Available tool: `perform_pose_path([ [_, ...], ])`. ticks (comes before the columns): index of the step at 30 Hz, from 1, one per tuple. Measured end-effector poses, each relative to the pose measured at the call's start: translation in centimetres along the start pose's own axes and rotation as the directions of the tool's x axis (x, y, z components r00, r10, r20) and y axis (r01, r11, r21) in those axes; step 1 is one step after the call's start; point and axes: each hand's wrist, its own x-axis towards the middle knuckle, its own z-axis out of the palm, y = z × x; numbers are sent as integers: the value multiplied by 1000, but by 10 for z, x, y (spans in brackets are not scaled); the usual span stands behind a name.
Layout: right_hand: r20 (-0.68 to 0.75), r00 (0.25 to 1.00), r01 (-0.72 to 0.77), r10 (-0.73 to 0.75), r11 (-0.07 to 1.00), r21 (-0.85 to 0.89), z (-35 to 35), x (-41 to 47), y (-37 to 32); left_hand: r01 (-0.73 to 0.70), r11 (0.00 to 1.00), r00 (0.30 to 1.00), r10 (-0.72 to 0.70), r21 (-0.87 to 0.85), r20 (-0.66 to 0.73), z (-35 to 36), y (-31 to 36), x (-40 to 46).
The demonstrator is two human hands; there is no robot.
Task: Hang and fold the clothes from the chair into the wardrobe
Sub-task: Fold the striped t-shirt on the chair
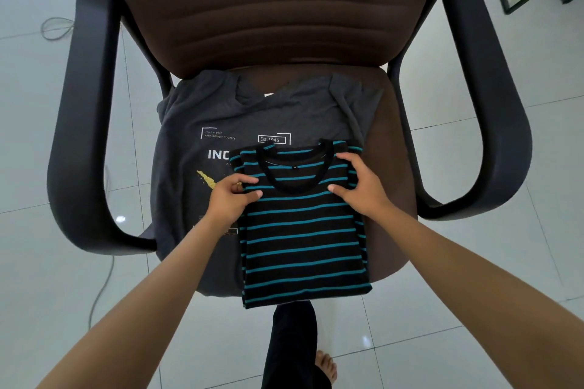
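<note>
The chair filled the middle of the frame, its backrest toward the top and an armrest at each side. On its seat a printed shirt lay spread, reaching left of centre. The folded striped shirt lay on top of it, toward the lower right, its lower edge overhanging the seat's front above the floor.

Bare forearms without sleeves, black trouser leg, bare foot on floor tiles

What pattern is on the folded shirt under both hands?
Black with thin teal horizontal stripes and a black collar: the striped shirt, clearest in the head view.
</note>
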Motion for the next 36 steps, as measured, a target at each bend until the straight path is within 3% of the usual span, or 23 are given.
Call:
perform_pose_path([
  [2,-22,1000,5,-6,998,-59,2,2,1,10,999,1000,-9,-37,24,-1,1,2],
  [6,-205,979,-25,-8,987,-156,9,-5,-1,57,983,993,-37,-174,113,0,5,2],
  [11,-339,940,-32,-33,983,-183,21,-15,-6,43,977,998,-34,-209,44,5,7,-5],
  [20,-324,946,-77,12,979,-190,25,-13,-3,62,978,998,-61,-199,14,8,5,-3],
  [28,-134,985,-141,110,958,-250,12,13,-6,67,976,997,-60,-208,39,4,5,3],
  [32,51,990,-126,129,991,-50,8,24,-9,69,971,996,-54,-227,72,1,4,8],
  [36,179,974,-153,140,987,56,2,27,-20,172,929,977,-120,-327,175,-3,7,10],
])
